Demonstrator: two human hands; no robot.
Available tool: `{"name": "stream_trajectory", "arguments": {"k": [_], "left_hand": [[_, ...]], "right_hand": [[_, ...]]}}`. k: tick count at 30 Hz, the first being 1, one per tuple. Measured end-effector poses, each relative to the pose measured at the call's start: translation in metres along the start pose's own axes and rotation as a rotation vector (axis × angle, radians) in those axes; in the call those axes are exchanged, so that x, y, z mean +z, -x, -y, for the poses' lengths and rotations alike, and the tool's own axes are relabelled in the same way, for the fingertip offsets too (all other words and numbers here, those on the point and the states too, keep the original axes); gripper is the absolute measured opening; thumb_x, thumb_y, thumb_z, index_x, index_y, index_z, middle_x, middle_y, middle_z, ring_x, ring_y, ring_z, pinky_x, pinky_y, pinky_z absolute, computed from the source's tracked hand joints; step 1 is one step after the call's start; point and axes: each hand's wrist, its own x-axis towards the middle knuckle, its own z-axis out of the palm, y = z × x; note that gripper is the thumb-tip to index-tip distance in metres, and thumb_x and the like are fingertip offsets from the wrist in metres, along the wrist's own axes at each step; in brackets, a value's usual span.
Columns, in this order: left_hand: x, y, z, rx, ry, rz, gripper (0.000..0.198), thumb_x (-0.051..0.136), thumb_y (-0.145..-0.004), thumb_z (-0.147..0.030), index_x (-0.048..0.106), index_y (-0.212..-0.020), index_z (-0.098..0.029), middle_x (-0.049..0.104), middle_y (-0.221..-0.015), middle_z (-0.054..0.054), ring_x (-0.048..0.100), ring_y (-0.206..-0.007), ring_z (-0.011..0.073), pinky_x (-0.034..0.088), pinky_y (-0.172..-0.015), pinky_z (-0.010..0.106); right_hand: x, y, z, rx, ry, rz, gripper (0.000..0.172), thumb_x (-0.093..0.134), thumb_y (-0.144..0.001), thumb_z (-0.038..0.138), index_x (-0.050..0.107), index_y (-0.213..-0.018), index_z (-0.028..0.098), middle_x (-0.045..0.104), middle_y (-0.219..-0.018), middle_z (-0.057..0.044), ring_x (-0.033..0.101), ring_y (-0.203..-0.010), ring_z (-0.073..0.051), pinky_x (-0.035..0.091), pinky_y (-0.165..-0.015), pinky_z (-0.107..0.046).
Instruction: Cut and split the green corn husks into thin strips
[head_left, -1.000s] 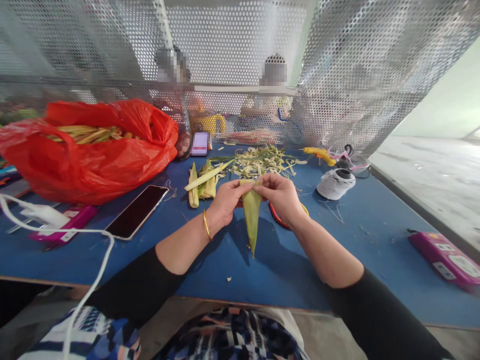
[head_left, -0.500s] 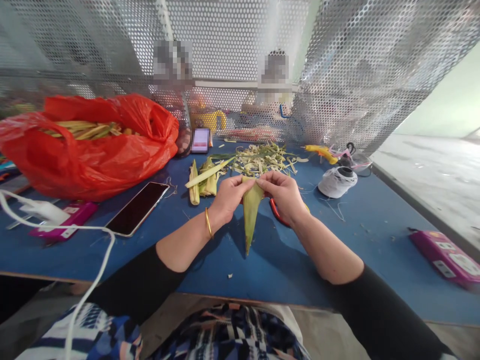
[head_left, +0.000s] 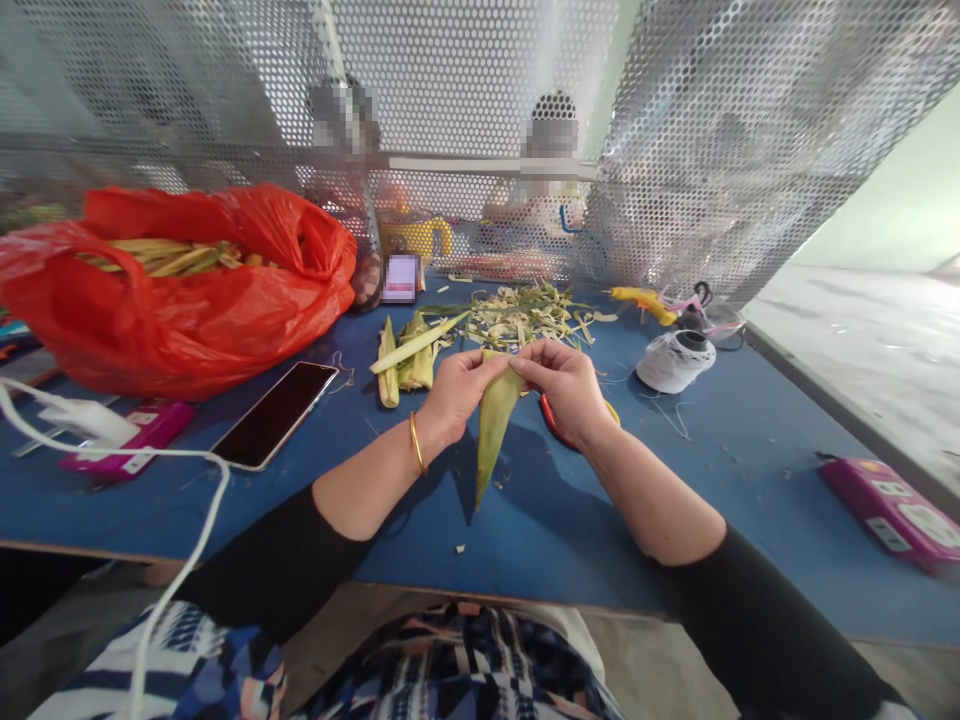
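Observation:
Between my two hands hangs a pale green corn husk (head_left: 496,420), its pointed tip hanging down toward me above the blue table. Thumb and fingers of my left hand (head_left: 459,392) pinch its upper left edge. At the upper right edge, my right hand (head_left: 564,385) pinches it too, the fingertips of both hands close together. Red-handled scissors (head_left: 553,424) lie partly hidden under my right hand. Just left of my hands are several folded husk pieces (head_left: 417,365), and beyond them a heap of shredded husk strips (head_left: 525,312).
A red plastic bag (head_left: 247,320) full of husks stands at left, behind a phone (head_left: 274,415) and a white cable (head_left: 172,455). A spool of white thread (head_left: 673,362), a yellow glue gun (head_left: 643,303) and a purple power strip (head_left: 892,510) are at right. Perforated metal screens (head_left: 480,90) border the back.
The husk's lower tip has swung slightly to the left. Both hands keep their pinch on its top edge in nearly the same place.

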Motion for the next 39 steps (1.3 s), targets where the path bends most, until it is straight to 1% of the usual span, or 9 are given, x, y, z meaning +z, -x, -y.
{"name": "stream_trajectory", "arguments": {"k": [4,10,16,20,23,27,30,34,39], "left_hand": [[0.001,0.0,0.0,0.025,-0.017,-0.017,0.018,0.073,-0.068,-0.026,0.063,-0.057,-0.017,0.056,-0.054,-0.004,0.047,-0.05,0.0084,0.039,-0.052,0.022],[0.002,0.0,-0.002,0.026,-0.016,-0.023,0.019,0.071,-0.067,-0.022,0.06,-0.052,-0.017,0.053,-0.05,-0.004,0.044,-0.048,0.008,0.037,-0.05,0.022],[0.002,0.001,-0.003,0.024,0.001,-0.023,0.021,0.071,-0.068,-0.02,0.058,-0.051,-0.017,0.051,-0.049,-0.005,0.043,-0.046,0.0075,0.036,-0.049,0.022],[0.002,0.0,0.0,0.013,0.032,-0.019,0.019,0.074,-0.067,-0.023,0.061,-0.055,-0.016,0.054,-0.051,-0.004,0.044,-0.047,0.0074,0.035,-0.049,0.021],[0.002,0.0,0.001,0.034,0.07,-0.032,0.016,0.075,-0.068,-0.025,0.065,-0.061,-0.015,0.058,-0.056,-0.003,0.048,-0.051,0.0082,0.037,-0.051,0.021],[0.001,-0.002,0.003,0.091,0.052,-0.034,0.02,0.076,-0.068,-0.031,0.065,-0.062,-0.015,0.061,-0.059,-0.001,0.051,-0.054,0.0097,0.04,-0.053,0.022],[-0.001,-0.004,0.006,0.162,-0.022,-0.044,0.027,0.076,-0.069,-0.036,0.062,-0.059,-0.016,0.057,-0.057,-0.002,0.047,-0.053,0.0093,0.037,-0.052,0.022],[-0.002,-0.005,0.009,0.2,-0.118,-0.072,0.033,0.071,-0.074,-0.038,0.055,-0.055,-0.017,0.049,-0.052,-0.004,0.04,-0.05,0.0081,0.031,-0.048,0.022],[0.0,-0.003,0.007,0.148,-0.09,-0.085,0.034,0.069,-0.076,-0.036,0.05,-0.054,-0.018,0.045,-0.051,-0.005,0.038,-0.049,0.0079,0.029,-0.047,0.022]], "right_hand": [[-0.001,-0.001,-0.004,-0.054,0.037,0.018,0.023,0.077,-0.065,0.035,0.059,-0.064,0.02,0.052,-0.055,0.005,0.044,-0.054,-0.01,0.035,-0.054,-0.027],[-0.003,-0.001,-0.005,-0.188,0.221,0.016,0.016,0.069,-0.072,0.03,0.056,-0.066,0.021,0.047,-0.057,0.006,0.041,-0.056,-0.01,0.034,-0.056,-0.027],[-0.002,0.001,-0.003,-0.253,0.281,0.01,0.014,0.065,-0.074,0.028,0.056,-0.067,0.021,0.046,-0.057,0.006,0.041,-0.056,-0.01,0.033,-0.056,-0.026],[0.001,0.003,-0.002,-0.307,0.325,-0.039,0.014,0.065,-0.074,0.026,0.056,-0.065,0.02,0.047,-0.058,0.006,0.041,-0.057,-0.01,0.033,-0.056,-0.026],[0.002,0.002,-0.002,-0.252,0.268,-0.071,0.016,0.067,-0.074,0.031,0.058,-0.067,0.02,0.051,-0.06,0.005,0.042,-0.057,-0.01,0.036,-0.057,-0.027],[0.005,0.001,-0.005,-0.043,-0.002,-0.045,0.029,0.079,-0.063,0.038,0.061,-0.079,0.021,0.058,-0.065,0.005,0.05,-0.059,-0.011,0.041,-0.058,-0.027],[0.008,0.003,-0.006,0.049,-0.11,-0.044,0.03,0.08,-0.06,0.039,0.062,-0.075,0.02,0.06,-0.066,0.003,0.052,-0.059,-0.011,0.043,-0.058,-0.026],[0.012,0.006,-0.007,-0.024,-0.034,-0.112,0.023,0.078,-0.062,0.036,0.062,-0.064,0.019,0.057,-0.058,0.004,0.048,-0.055,-0.01,0.041,-0.055,-0.026],[0.012,0.007,-0.009,-0.124,0.07,-0.178,0.018,0.075,-0.063,0.032,0.062,-0.061,0.02,0.056,-0.055,0.004,0.046,-0.053,-0.01,0.039,-0.053,-0.026]]}}
